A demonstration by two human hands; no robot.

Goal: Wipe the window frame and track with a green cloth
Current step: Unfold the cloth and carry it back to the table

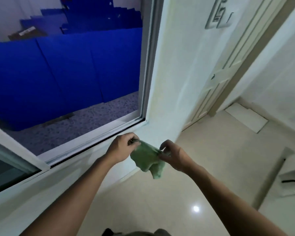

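Person stands at open sliding window, both bare forearms extended. Green cloth (146,156) held in air between hands, just below right end of window track (99,142), over pale floor (203,167). Left hand (122,147) grip pinches cloth's upper corner; right hand (174,155) grip pinches opposite edge. Cloth hangs crumpled, clear of window frame (147,65).

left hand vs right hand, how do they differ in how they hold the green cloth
The left hand grips the green cloth at its upper corner, close to the window track; the right hand pinches the opposite edge, lower and farther from the track. The left shows its back; the right shows curled fingers. Both hold the cloth off the track.
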